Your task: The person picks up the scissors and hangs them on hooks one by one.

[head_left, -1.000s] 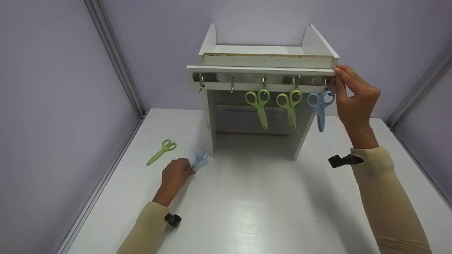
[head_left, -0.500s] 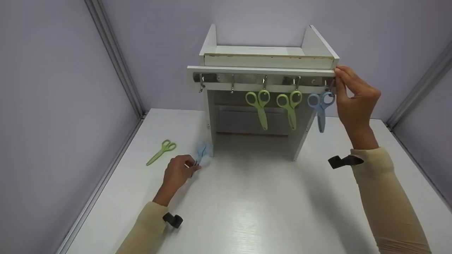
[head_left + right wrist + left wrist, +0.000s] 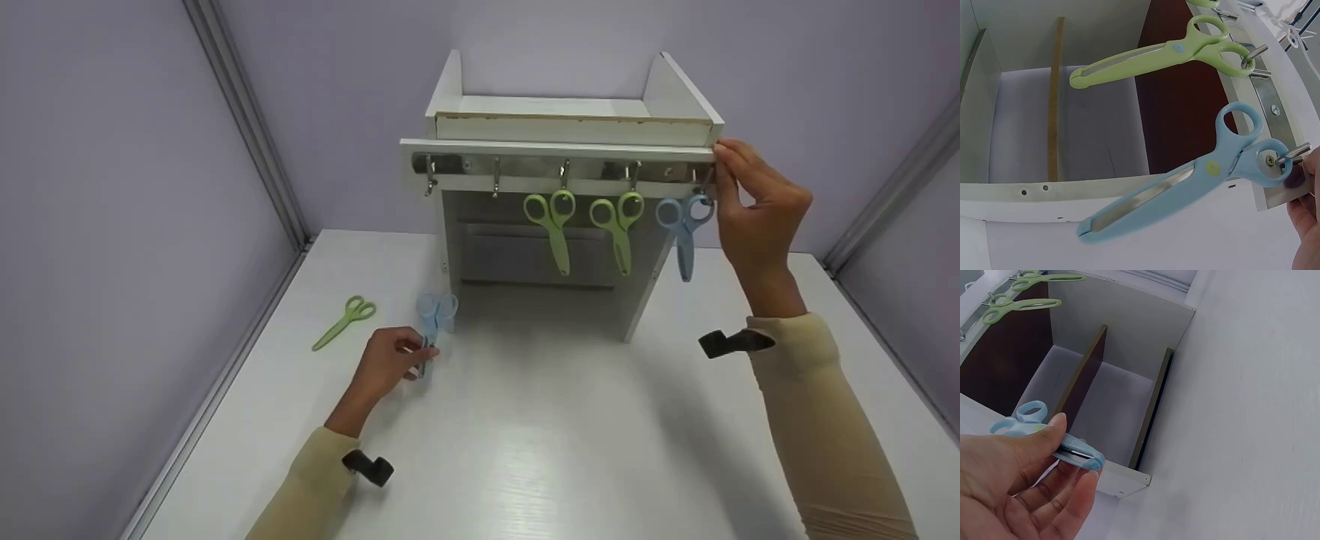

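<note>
My left hand (image 3: 390, 364) (image 3: 1022, 489) pinches the blades of a pale blue pair of scissors (image 3: 433, 319) (image 3: 1044, 439), handles pointing up, just above the table beside the white rack's left leg. My right hand (image 3: 754, 206) grips the right end of the rack's hook rail (image 3: 559, 166). A blue pair of scissors (image 3: 681, 229) (image 3: 1196, 174) hangs from the rightmost hook next to that hand. Two green pairs of scissors (image 3: 551, 225) (image 3: 616, 225) hang from the middle hooks. Another green pair of scissors (image 3: 343, 321) lies flat on the table at the left.
The white rack (image 3: 570, 127) stands at the back of the white table (image 3: 525, 450), with an open shelf on top and a hollow under it. Two hooks at the rail's left end (image 3: 429, 176) carry nothing. Lilac walls close in on both sides.
My left hand has lifted the pale blue scissors off the table and turned them upright, moving slightly right toward the rack. The right hand has stayed on the rail's end.
</note>
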